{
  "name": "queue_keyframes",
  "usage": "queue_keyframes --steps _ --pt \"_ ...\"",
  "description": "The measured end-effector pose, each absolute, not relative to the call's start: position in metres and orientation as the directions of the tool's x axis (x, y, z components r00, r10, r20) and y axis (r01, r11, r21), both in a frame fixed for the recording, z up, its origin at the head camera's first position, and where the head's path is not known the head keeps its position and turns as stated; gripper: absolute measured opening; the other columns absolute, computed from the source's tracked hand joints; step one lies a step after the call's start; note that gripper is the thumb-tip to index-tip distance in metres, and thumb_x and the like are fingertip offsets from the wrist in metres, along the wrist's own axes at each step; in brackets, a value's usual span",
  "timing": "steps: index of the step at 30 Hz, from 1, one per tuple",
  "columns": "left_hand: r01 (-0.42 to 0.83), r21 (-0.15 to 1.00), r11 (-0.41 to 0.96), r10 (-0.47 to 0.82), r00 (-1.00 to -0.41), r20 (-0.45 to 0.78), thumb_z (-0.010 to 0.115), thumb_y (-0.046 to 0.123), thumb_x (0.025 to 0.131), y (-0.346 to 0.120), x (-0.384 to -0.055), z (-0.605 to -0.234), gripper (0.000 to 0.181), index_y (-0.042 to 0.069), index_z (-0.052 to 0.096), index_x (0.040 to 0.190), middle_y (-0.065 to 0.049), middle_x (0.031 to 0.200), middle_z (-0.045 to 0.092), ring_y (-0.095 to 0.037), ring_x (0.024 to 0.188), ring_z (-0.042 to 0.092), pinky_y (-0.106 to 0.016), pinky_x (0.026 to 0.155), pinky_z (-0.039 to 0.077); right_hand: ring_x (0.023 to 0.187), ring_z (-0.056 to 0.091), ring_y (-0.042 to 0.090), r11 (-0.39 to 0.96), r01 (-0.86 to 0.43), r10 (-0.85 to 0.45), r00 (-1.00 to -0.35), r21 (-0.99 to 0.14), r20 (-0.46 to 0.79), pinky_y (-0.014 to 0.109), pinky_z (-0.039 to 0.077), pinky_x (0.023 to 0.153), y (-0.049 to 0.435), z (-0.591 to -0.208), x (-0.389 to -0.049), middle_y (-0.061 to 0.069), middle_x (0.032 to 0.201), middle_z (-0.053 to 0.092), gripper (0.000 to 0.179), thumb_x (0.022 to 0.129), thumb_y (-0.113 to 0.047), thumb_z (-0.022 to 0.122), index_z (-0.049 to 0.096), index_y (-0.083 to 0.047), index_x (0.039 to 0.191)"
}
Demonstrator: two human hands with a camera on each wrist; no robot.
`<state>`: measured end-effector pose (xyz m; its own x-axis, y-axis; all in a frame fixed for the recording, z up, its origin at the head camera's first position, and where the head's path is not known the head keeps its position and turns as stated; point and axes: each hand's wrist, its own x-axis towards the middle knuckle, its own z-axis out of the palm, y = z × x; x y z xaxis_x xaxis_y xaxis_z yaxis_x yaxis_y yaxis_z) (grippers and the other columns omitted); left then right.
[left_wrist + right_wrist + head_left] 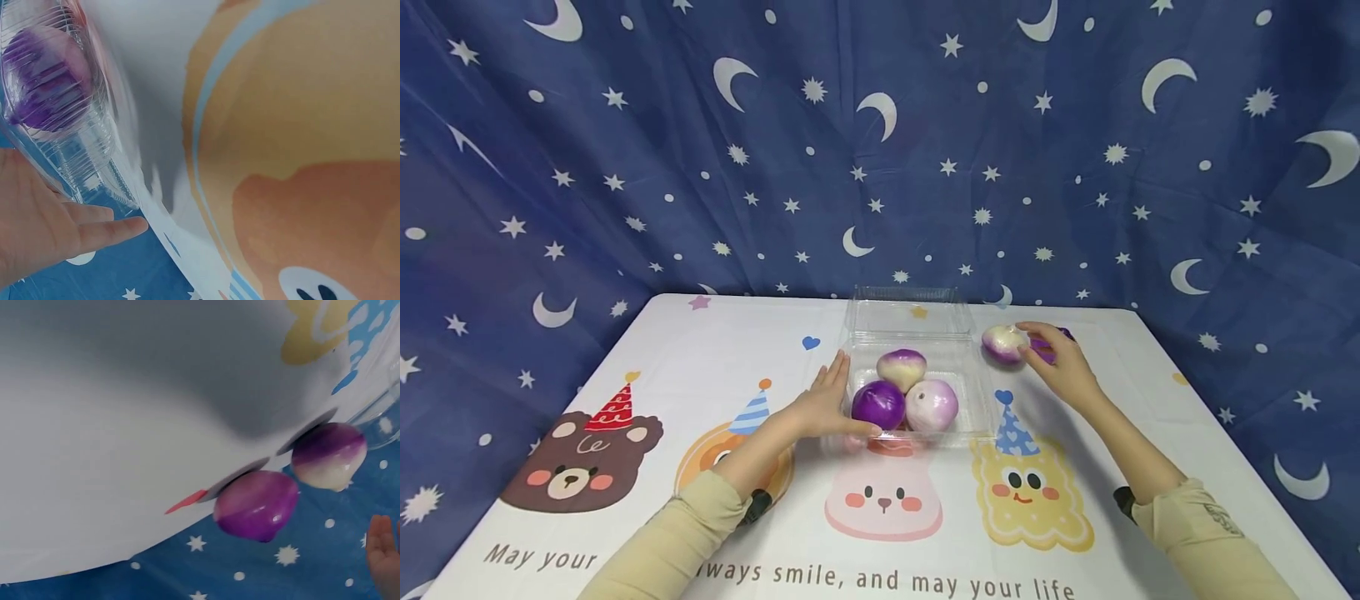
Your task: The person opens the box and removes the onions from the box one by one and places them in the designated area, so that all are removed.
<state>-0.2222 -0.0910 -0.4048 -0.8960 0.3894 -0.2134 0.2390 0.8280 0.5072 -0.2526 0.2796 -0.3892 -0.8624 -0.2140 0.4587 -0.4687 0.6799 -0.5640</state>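
My left hand [820, 408] rests against the left side of a clear plastic clamshell box [976, 404], fingers straight and thumb along its front edge. Inside the box sit a dark purple onion [877, 406], a pale pink onion [932, 406] and a purple-and-white onion [902, 368]. Right of the box, my right hand [1063, 367] reaches over two more onions, its thumb and fingers spread apart. One is purple and cream [1002, 347], close by the fingertips; the other is a purple onion [256, 505], partly hidden behind the hand in the head view.
The box's lid [910, 315] stands open toward the back. A white tablecloth [647, 350] printed with cartoon animals covers the table. Behind the table's far edge hangs a dark blue curtain [805, 167] with moons and stars.
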Motion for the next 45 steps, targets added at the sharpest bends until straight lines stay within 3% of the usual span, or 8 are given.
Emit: queue_keyframes --steps 4,11,19,21,24,29,37,45 --pt "0.243 0.504 0.829 0.389 -0.898 -0.206 0.070 0.066 0.069 -0.091 -0.223 -0.405 0.128 0.003 -0.006 0.150 -0.011 0.158 -0.014 -0.043 0.144 -0.001 -0.068 0.107 0.020 0.110 0.057 0.041 0.661 -0.486 -0.292 -0.868 -0.572 0.401 0.053 0.049 0.089 0.271 -0.386 -0.248 0.025 0.123 0.059 0.036 0.089 -0.004 0.062 0.054 0.004 0.123" --pt "0.258 0.486 0.835 0.386 -0.904 -0.183 0.070 0.065 0.069 -0.092 -0.224 -0.404 0.127 0.002 -0.005 0.150 -0.012 0.158 -0.012 -0.043 0.144 0.000 -0.069 0.105 0.023 0.118 0.054 0.038 0.670 -0.512 -0.406 -0.859 -0.538 0.313 0.052 0.048 0.092 0.256 -0.379 -0.241 0.022 0.129 0.056 0.045 0.086 -0.009 0.068 0.054 0.002 0.127" --pt "0.260 0.496 0.828 0.392 -0.902 -0.182 0.070 0.066 0.068 -0.093 -0.225 -0.406 0.129 0.002 -0.004 0.151 -0.011 0.159 -0.012 -0.042 0.145 0.000 -0.070 0.105 0.023 0.125 0.048 0.030 0.591 -0.640 -0.551 -0.765 -0.491 0.334 0.034 0.042 0.103 0.244 -0.379 -0.238 0.013 0.128 0.059 0.050 0.079 -0.011 0.074 0.057 -0.002 0.125" --pt "0.262 0.496 0.828 0.394 -0.901 -0.181 0.070 0.067 0.068 -0.093 -0.226 -0.407 0.129 0.002 -0.004 0.151 -0.012 0.158 -0.012 -0.042 0.144 0.000 -0.069 0.105 0.022 0.124 0.049 0.031 0.570 -0.665 -0.588 -0.740 -0.482 0.327 0.035 0.044 0.102 0.242 -0.380 -0.238 0.013 0.128 0.059 0.050 0.079 -0.010 0.075 0.056 -0.003 0.126" --pt "0.266 0.497 0.826 0.400 -0.898 -0.183 0.070 0.067 0.068 -0.092 -0.226 -0.408 0.129 0.002 -0.004 0.150 -0.012 0.158 -0.012 -0.042 0.144 0.000 -0.069 0.106 0.021 0.125 0.048 0.033 0.541 -0.692 -0.639 -0.708 -0.478 0.301 0.046 0.044 0.100 0.238 -0.379 -0.237 0.015 0.130 0.057 0.052 0.079 -0.009 0.074 0.055 -0.003 0.127" --pt "0.264 0.493 0.829 0.396 -0.900 -0.183 0.070 0.067 0.068 -0.091 -0.226 -0.407 0.128 0.003 -0.005 0.151 -0.011 0.158 -0.013 -0.042 0.144 -0.001 -0.068 0.106 0.022 0.131 0.042 0.036 0.501 -0.711 -0.723 -0.657 -0.493 0.213 0.053 0.037 0.104 0.229 -0.376 -0.236 0.019 0.138 0.050 0.055 0.079 -0.010 0.074 0.054 -0.004 0.130" --pt "0.266 0.497 0.826 0.400 -0.898 -0.183 0.070 0.067 0.068 -0.092 -0.224 -0.407 0.129 0.002 -0.004 0.150 -0.012 0.158 -0.012 -0.042 0.144 0.000 -0.069 0.105 0.022 0.136 0.035 0.038 0.501 -0.741 -0.814 -0.578 -0.447 0.046 0.053 0.035 0.107 0.215 -0.375 -0.234 0.018 0.147 0.039 0.062 0.081 -0.016 0.072 0.048 -0.009 0.137" --pt "0.256 0.493 0.831 0.392 -0.899 -0.195 0.070 0.066 0.068 -0.092 -0.223 -0.407 0.128 0.003 -0.005 0.151 -0.011 0.158 -0.012 -0.042 0.144 0.000 -0.068 0.106 0.023 0.136 0.035 0.037 0.510 -0.764 -0.831 -0.556 -0.395 0.002 0.051 0.035 0.108 0.211 -0.378 -0.238 0.017 0.148 0.038 0.064 0.079 -0.017 0.074 0.048 -0.009 0.137"
